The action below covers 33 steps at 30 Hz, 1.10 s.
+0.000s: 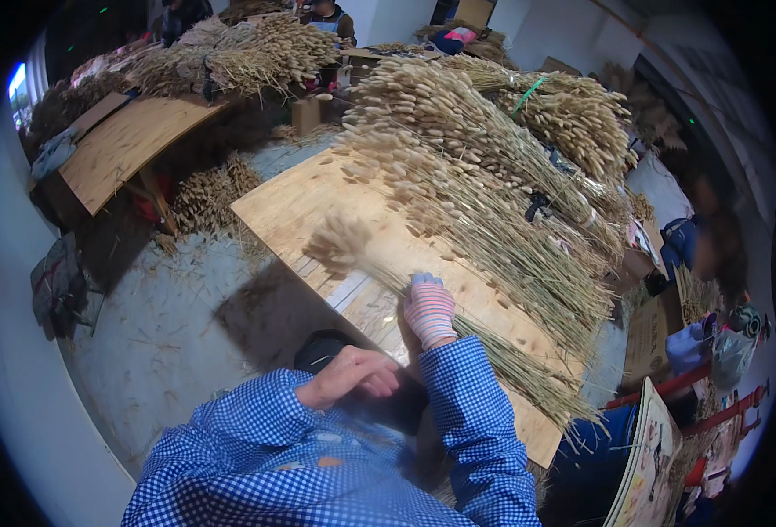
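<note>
My right hand (429,309), in a pink-and-white striped glove with bluish fingertips, is closed round the stems of a bunch of dried bunny-tail grass (340,243) above the board. The bunch's fluffy heads point to the far left, and its stems run toward the near right. My bare left hand (353,376) is in front of my body, short of the board's near edge. Its fingers are loosely bent and partly apart, with nothing visible in them. A large pile of the same grass (485,220) lies beyond my right hand, with its heads toward the far left.
The plywood board (274,206) carries the grass. Another wooden table (116,145) stands at the far left, with bundles (274,53) behind it. A tied bundle with a green band (529,95) lies at the back. Cardboard boxes (652,338) and red bars (726,413) are at the right.
</note>
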Tool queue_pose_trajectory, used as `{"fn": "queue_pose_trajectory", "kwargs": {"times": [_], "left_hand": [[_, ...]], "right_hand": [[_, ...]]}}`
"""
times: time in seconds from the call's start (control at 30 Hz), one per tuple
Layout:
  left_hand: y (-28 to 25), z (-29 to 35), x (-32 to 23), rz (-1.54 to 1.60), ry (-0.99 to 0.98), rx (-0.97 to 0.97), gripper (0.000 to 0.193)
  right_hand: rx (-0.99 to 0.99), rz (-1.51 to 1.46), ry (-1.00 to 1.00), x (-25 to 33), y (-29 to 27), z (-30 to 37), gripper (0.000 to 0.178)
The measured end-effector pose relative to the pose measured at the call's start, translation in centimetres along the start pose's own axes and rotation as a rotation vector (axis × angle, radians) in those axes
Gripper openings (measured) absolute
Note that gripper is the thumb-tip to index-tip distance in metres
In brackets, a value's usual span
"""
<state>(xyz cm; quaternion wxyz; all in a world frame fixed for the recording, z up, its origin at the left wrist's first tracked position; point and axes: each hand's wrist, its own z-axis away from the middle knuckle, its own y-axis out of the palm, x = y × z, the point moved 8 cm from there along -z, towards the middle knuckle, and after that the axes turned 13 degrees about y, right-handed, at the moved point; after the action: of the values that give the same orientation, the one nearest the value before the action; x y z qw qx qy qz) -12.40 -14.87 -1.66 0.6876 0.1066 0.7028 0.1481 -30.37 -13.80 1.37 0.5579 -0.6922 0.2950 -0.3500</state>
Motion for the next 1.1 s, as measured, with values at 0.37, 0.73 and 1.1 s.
{"fn": "queue_pose_trajectory", "kwargs": {"times": [0.37,0.73,1.1], "left_hand": [[-2.7,-5.9,-2.6,0.178,0.285,-0.172,0.052],[4.8,-5.0,-5.2,0.7,0.309,0.341,0.07],[7.2,-1.1,-0.3,0.493,0.172,0.335,0.034]], "right_hand": [[0.014,0.013,-0.119,1.4,-6.0,4.4,0.016],[0.479,-0.676,-0.072,-0.7,-8.9,16.4,0.026],[0.383,-1.022,0.231,-0.9,-0.4,24.7,0.035]]}}
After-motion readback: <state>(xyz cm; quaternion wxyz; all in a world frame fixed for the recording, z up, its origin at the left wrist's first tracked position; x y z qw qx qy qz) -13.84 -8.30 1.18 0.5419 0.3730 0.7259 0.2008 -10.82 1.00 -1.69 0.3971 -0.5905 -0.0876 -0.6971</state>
